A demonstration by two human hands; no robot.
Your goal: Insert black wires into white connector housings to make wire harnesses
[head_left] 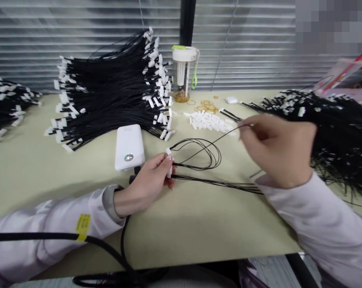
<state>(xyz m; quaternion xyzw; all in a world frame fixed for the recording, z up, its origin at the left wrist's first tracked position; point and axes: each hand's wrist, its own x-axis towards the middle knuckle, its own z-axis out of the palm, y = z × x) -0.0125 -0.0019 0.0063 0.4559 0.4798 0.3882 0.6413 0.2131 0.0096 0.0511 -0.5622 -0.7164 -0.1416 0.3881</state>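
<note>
My left hand [152,178] pinches a small white plastic connector [169,173] between thumb and fingers. Thin black wires [213,182] run from it to the right, and several more curl into a loop [218,154] beside it. Raised at the right, my right hand [275,146] is closed on a single black wire [225,135], which stretches back toward the connector; its fingertips are slightly blurred. Behind the loop lies a heap of loose white connectors [209,121] on the table [211,236].
A large stack of black wires [109,86] with white ends fills the back left. More wire bundles lie far left [7,100] and right [339,140]. A white power bank [129,146], a lidded cup [182,74] and rubber bands [207,107] also stand or lie here. A thick black cable [43,237] crosses my left sleeve.
</note>
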